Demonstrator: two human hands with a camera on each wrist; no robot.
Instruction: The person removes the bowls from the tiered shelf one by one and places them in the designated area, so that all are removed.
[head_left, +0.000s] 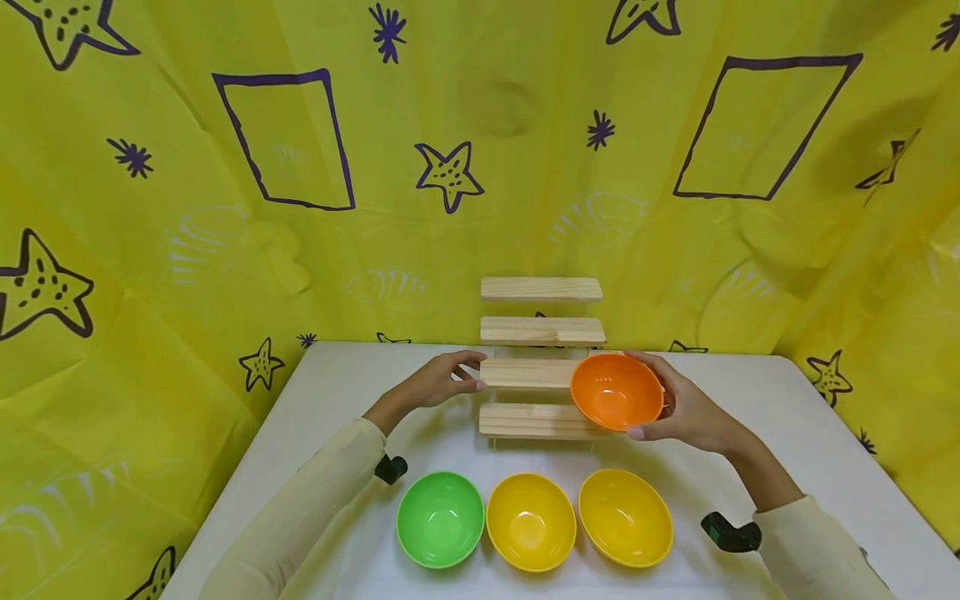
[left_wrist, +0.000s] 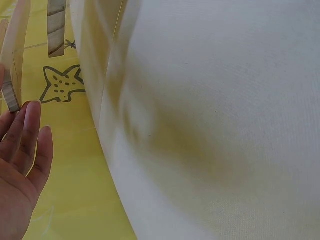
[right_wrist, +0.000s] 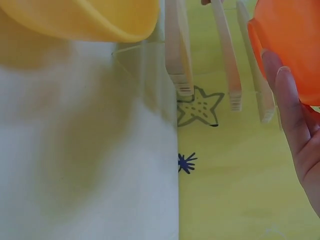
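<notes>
In the head view, my right hand [head_left: 693, 408] grips an orange bowl [head_left: 617, 392] by its right side, thumb low and fingers behind. The bowl is tilted with its inside toward me, in front of the right end of a stepped wooden rack [head_left: 540, 421]. My left hand [head_left: 442, 379] pinches the left end of the rack's second board from the bottom. In the left wrist view that board end [left_wrist: 11, 97] sits at the fingertips; the thumb is mostly cut off. The right wrist view shows fingers [right_wrist: 287, 100] against the orange bowl's outside.
A green bowl [head_left: 441, 518] and two yellow bowls, one in the middle [head_left: 531, 521] and one at right [head_left: 626, 517], stand in a row before the rack on the white table [head_left: 330, 500]. A yellow patterned sheet [head_left: 465, 250] hangs behind and at both sides.
</notes>
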